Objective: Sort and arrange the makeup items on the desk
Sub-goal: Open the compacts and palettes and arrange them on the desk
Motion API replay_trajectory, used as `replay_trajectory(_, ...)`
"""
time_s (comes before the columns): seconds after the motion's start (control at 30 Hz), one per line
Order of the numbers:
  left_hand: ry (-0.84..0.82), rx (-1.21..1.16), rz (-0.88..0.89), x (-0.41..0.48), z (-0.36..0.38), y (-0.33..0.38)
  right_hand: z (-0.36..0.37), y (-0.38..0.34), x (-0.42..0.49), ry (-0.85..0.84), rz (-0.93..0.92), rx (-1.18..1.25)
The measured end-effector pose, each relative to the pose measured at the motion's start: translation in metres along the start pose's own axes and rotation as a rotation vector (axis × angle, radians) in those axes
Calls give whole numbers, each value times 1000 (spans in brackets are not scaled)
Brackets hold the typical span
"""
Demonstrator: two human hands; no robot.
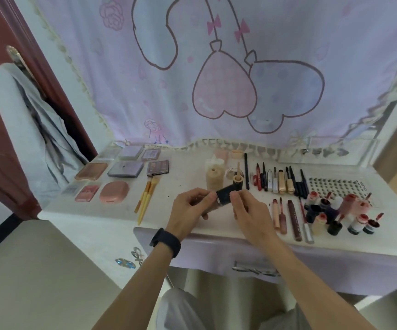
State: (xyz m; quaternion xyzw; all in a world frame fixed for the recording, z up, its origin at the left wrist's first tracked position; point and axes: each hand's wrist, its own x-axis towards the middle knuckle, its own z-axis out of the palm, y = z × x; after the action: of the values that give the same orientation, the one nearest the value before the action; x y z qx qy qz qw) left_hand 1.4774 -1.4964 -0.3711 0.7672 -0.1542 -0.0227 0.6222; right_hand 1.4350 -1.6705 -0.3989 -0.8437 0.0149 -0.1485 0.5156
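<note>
Both hands meet over the middle of the white desk. My left hand grips the near end of a dark, squarish makeup tube that lies tilted up to the right. My right hand pinches the tube's far end with thumb and forefinger. Just behind the tube stands a small dark bottle with a tan wand sticking up. Beside it is a beige foundation bottle.
Palettes and compacts lie in rows at the back left, with yellow brushes next to them. Pencils and mascaras line the back right. Lip glosses, small bottles and a lash sheet fill the right. A chair stands left.
</note>
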Motion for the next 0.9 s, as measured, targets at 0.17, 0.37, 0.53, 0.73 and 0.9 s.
replay_trajectory(0.17,22,-7,53,3,18,-6,-5,1,7,66,95,2)
replay_trajectory(0.37,314,166,100,2,26,-19,4,4,10,102,94,-163)
replay_trajectory(0.53,364,159,-43,13,27,-19,8,10,8,96,45,-207)
replay_trajectory(0.73,270,141,-157,22,22,-20,7,12,9,92,22,-172)
replay_trajectory(0.9,215,158,-218,26,21,-17,6,10,8,97,66,-160)
